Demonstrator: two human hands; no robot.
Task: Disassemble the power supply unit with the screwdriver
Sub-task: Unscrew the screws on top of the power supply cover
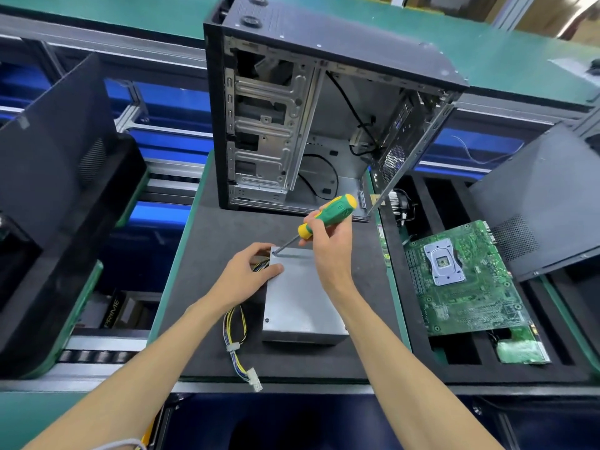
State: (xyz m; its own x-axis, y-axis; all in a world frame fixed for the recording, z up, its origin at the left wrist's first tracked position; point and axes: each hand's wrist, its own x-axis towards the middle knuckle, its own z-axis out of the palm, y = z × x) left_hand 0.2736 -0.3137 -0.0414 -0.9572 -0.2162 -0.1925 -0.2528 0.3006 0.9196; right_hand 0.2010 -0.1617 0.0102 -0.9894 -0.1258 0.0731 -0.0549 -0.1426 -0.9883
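A grey metal power supply unit [300, 300] lies flat on the dark foam mat [207, 241], its coloured cable bundle [236, 332] trailing off its left side toward me. My left hand [248, 274] grips the unit's far left corner, thumb on the top plate and fingers curled over the edge. My right hand [331, 245] holds the green and yellow screwdriver [326, 216]. The shaft slants down to the left and its tip sits on a screw at the far left corner of the top plate. Another screw shows at the near left corner.
An open black computer case [324, 125] stands upright just behind the unit. A green motherboard [461, 280] lies in a foam tray at the right, under a black side panel [545, 203]. More black cases stand at the left [55, 190]. A conveyor roller track runs along the front left.
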